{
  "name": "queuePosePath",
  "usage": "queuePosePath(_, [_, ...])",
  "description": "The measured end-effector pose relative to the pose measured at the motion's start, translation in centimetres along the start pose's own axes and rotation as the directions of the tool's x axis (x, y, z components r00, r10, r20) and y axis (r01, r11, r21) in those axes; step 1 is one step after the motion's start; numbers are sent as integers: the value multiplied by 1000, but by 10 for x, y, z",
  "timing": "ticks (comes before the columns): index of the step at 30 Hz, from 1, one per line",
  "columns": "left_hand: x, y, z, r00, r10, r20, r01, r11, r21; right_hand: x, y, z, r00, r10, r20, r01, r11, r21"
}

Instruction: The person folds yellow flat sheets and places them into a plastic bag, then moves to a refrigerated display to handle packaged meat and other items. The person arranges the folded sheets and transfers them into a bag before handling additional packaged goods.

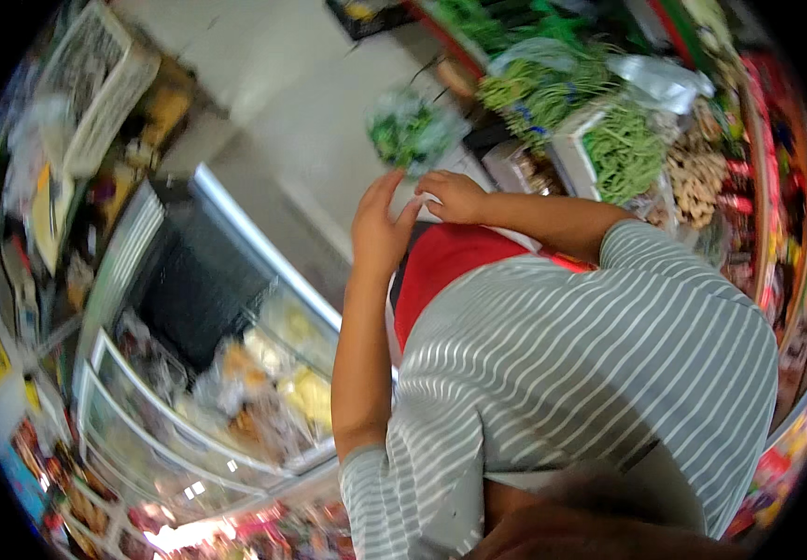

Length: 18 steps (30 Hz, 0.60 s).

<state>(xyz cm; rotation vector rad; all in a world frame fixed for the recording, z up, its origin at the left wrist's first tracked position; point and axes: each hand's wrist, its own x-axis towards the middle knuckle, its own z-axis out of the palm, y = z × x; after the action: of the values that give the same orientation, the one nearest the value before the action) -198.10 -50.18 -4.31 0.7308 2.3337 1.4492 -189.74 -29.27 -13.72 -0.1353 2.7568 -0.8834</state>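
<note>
Greens [401, 137] are in a bag [439, 136], tied or not unclear; left hand [380, 229] and right hand [456, 197] adjoin it, grip impossible to tell.

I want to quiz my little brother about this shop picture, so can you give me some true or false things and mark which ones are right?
1. The gray shirt has light stripes. True.
2. The left hand and the right hand are both close to the bag of leafy greens. True.
3. The glass-topped case is on the person's right. False: the glass-topped case is on the person's left.
4. The thin beans are bright red. False: the thin beans are green.
5. The left hand is reaching into the glass-topped case. False: the left hand is by the bag of leafy greens.
</note>
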Motion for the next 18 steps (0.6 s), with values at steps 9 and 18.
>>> queuePosePath(9, [-142, -87, 3, 869, -438, -230, 360, 879, -312, -160, 41, -31, 804, 464, -371, -365, 879, 308])
queuePosePath(18, [-152, -21, 77, 931, -361, 50, 364, 929, -62, -333, 108, 6, 313, 827, -468, -552, 559, 618])
